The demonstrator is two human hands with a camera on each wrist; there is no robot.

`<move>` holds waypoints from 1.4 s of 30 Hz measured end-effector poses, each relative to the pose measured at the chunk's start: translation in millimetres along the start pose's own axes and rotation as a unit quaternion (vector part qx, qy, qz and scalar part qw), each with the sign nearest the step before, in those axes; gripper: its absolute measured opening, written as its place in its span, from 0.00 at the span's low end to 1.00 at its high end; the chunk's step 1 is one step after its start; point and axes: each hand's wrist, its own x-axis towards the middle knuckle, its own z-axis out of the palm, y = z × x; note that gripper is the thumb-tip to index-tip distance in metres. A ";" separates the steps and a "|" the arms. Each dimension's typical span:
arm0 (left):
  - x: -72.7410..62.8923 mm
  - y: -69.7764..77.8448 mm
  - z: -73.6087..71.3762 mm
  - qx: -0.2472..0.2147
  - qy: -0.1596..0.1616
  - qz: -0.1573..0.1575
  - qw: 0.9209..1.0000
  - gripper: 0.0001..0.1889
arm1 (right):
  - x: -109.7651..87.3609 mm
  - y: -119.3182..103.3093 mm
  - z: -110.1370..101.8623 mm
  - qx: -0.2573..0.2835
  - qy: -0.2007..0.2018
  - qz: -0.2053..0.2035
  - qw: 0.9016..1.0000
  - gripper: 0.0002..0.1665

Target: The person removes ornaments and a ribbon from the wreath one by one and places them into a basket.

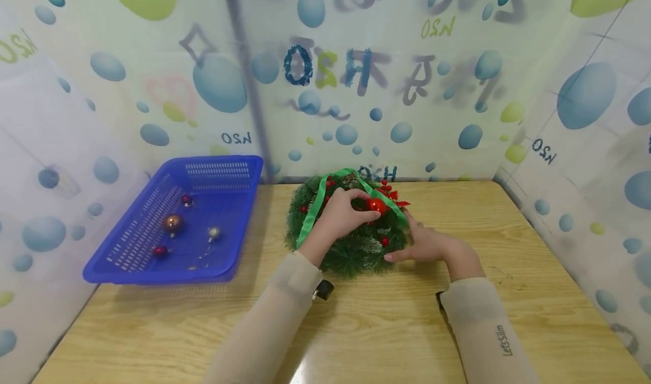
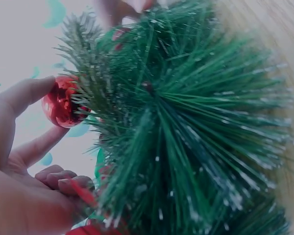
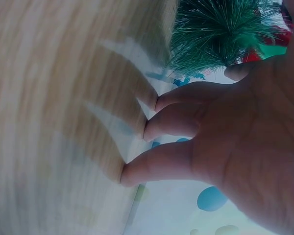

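A green pine wreath [image 1: 351,254] with red berries and a green ribbon [image 1: 312,208] lies on the wooden table. Over it, my left hand [image 1: 339,211] pinches a shiny red ball ornament [image 1: 377,205] between thumb and finger. The left wrist view shows the ball [image 2: 63,103] right beside the pine needles, other fingers curled below. At the wreath's right edge is my right hand [image 1: 432,245], thumb and fingers spread. In the right wrist view, several fingertips of that hand [image 3: 245,127] rest on the tabletop. A red bow [image 1: 399,198] shows on the wreath's far right side.
To the left stands a blue plastic basket [image 1: 239,214] holding a brown ball ornament [image 1: 172,223], a silver one [image 1: 213,233] and two small dark-red ones [image 1: 160,251]. A patterned curtain [image 1: 432,129] closes off the table's back and sides.
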 end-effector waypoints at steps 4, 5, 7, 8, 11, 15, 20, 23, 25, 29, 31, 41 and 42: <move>-4.2 -0.2 -5.1 -0.030 0.018 0.011 0.999 0.27 | 0.3 0.6 0.9 0.000 0.000 0.000 1.000 0.88; -5.6 0.4 -7.0 -0.039 0.025 0.013 0.999 0.26 | 0.3 0.8 1.1 0.000 0.001 0.000 1.000 0.88; -8.7 1.7 -11.3 -0.059 0.040 0.013 0.997 0.26 | 0.0 0.9 1.1 0.000 0.001 -0.001 1.000 0.87; -10.3 2.6 -13.8 -0.072 0.047 0.013 0.996 0.25 | 0.2 0.9 1.2 0.001 0.001 -0.002 1.000 0.87; -15.0 4.9 -20.1 -0.098 0.065 0.007 0.993 0.26 | 0.7 0.4 1.0 0.000 0.001 -0.001 1.000 0.87; -21.5 5.8 -24.8 -0.123 0.079 -0.003 0.989 0.26 | 0.9 -0.1 0.8 0.001 0.001 -0.001 1.000 0.87; -24.9 5.9 -27.9 -0.122 0.085 -0.003 0.989 0.26 | -2.0 0.5 -0.3 0.000 0.002 0.000 1.000 0.88; -25.7 7.4 -31.3 -0.119 0.092 -0.005 0.989 0.25 | -2.1 0.5 -0.8 0.001 -0.001 -0.002 1.000 0.87; -26.5 7.9 -34.0 -0.120 0.096 -0.004 0.988 0.25 | -1.6 0.4 -0.5 0.000 -0.001 -0.005 1.000 0.87; -28.0 5.6 -40.1 -0.124 0.099 0.005 0.987 0.27 | -1.4 -0.2 0.0 -0.001 0.002 -0.004 1.000 0.87; -28.5 2.9 -43.9 -0.125 0.103 0.009 0.987 0.27 | -1.4 -0.9 0.2 -0.002 0.003 -0.004 1.000 0.87; -32.9 -8.2 -70.8 -0.172 0.128 0.009 0.977 0.25 | -1.5 -1.1 2.3 0.006 0.001 -0.010 1.000 0.87; -33.2 -9.1 -73.5 -0.172 0.134 0.010 0.976 0.25 | -1.4 -1.1 2.2 0.006 0.001 -0.010 1.000 0.87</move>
